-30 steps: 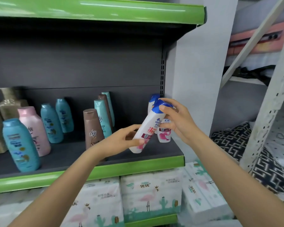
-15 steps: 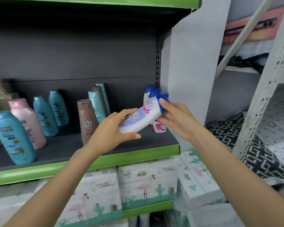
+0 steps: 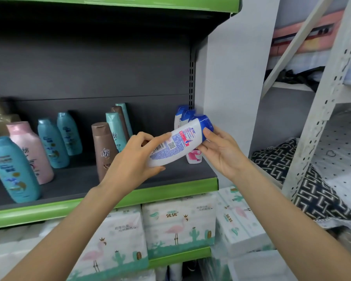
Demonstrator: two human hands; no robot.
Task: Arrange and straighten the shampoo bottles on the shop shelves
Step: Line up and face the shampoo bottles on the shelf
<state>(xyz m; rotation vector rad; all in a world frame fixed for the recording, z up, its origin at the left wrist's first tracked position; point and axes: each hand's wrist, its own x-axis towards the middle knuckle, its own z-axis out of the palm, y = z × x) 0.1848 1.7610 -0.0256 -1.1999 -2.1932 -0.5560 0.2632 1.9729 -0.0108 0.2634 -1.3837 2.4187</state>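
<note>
Head view is showing both hands gripping the white shampoo bottle point(image 3: 178, 144) lying nearly sideways above the shelf point(image 3: 170, 171): left hand point(image 3: 134, 161) holding its base, right hand point(image 3: 221, 151) steadying the blue cap, nearer its upright siblings point(image 3: 183, 116).

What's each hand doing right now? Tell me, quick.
Left hand: closed on the base end of the white bottle.
Right hand: closed on the same bottle's blue cap end.
</note>
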